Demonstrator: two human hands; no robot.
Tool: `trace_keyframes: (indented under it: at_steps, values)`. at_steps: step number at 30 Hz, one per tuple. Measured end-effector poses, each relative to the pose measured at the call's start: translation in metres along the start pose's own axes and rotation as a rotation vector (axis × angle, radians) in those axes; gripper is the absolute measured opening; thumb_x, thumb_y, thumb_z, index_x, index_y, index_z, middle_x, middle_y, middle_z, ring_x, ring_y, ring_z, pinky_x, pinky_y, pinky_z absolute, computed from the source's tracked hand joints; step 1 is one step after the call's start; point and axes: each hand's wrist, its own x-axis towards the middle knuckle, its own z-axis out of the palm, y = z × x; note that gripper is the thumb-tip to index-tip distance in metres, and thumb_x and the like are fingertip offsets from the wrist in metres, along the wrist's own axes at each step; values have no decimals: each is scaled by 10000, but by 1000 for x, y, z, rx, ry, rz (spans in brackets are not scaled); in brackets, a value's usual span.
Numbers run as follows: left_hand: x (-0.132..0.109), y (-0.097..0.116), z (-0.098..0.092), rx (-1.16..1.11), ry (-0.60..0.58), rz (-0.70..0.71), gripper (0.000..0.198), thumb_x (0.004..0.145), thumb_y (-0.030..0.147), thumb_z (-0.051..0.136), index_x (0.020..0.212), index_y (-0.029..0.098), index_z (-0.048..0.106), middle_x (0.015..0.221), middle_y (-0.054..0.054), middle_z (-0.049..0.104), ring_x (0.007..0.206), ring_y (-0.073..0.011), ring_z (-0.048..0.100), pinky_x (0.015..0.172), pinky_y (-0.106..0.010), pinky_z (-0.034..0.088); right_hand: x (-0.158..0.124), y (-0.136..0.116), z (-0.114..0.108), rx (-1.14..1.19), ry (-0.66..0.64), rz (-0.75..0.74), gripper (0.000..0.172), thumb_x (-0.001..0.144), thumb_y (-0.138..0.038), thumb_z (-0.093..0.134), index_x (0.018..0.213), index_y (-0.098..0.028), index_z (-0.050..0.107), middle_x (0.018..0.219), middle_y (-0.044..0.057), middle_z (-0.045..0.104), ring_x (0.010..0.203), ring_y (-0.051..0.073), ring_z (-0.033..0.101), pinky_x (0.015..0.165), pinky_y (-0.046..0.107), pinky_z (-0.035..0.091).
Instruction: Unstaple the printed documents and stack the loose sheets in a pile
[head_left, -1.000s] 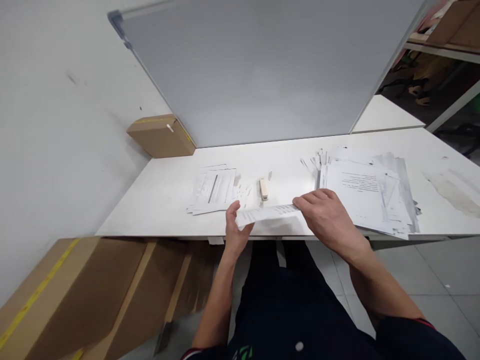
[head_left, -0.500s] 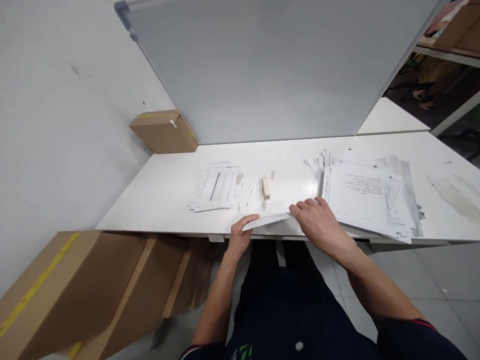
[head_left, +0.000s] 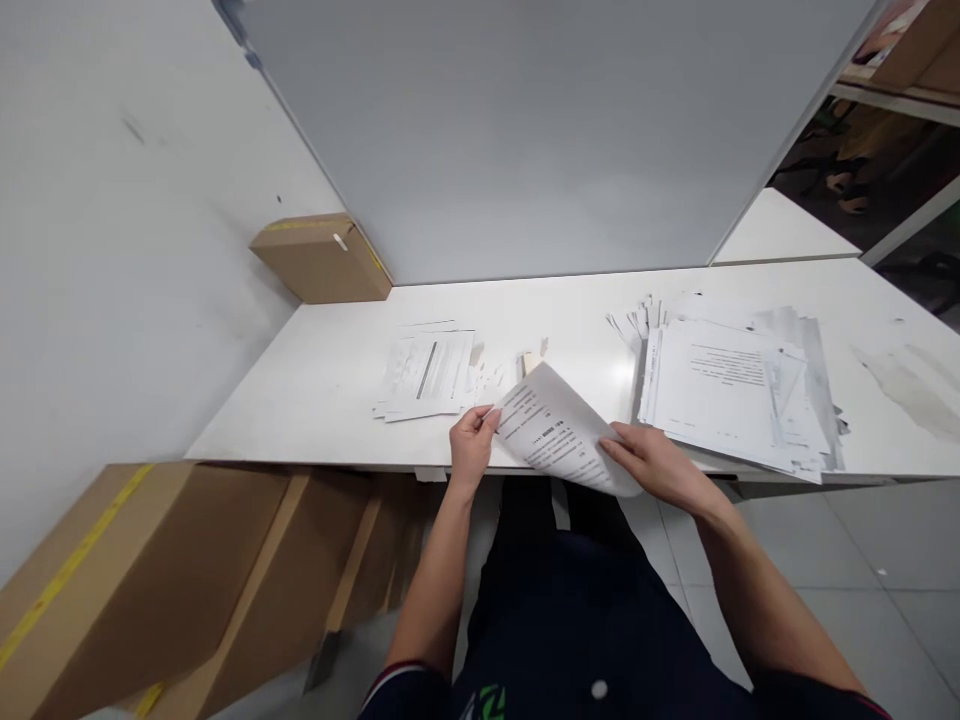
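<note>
Between my hands, tilted over the table's front edge, is a printed sheet of paper [head_left: 555, 430]; I cannot tell whether it is one sheet or several. My left hand [head_left: 472, 445] pinches its left corner between thumb and fingers. On the opposite side my right hand [head_left: 651, 460] is closed on the paper's right edge. Just behind the sheet a small cream-coloured block, perhaps a stapler [head_left: 530, 361], lies on the table, mostly covered by the paper.
A small pile of printed papers [head_left: 429, 375] lies to the left on the white table [head_left: 300, 400]. To the right is a larger, uneven paper stack [head_left: 720, 395]. A whiteboard [head_left: 540, 140] rises behind, beside a cardboard box [head_left: 326, 262]. Bigger cartons [head_left: 150, 560] stand at lower left.
The paper, seen nearly edge-on before, now shows its printed face and covers most of the cream block. My right hand has moved slightly down and right; my left has risen a little.
</note>
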Motion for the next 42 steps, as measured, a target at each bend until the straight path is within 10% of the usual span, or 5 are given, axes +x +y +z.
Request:
trace_keyframes:
  at_steps: [11, 42]
  values:
    - [14, -25, 29, 374, -33, 171, 253, 819, 260, 440, 1010, 184, 587, 929, -66, 636, 855, -161, 576, 777, -304, 456, -11, 54, 55, 976, 10, 396, 427, 745, -418, 549, 1049, -119, 567, 804, 70, 686, 699, 207, 632, 603, 288, 476]
    - [24, -22, 42, 542, -176, 429, 477, 835, 97, 281, 1279, 221, 401, 979, -83, 514, 935, -180, 465, 839, -322, 393, -22, 38, 41, 655, 129, 365, 375, 773, -448, 490, 993, -158, 581, 914, 78, 673, 840, 270, 616, 672, 328, 491]
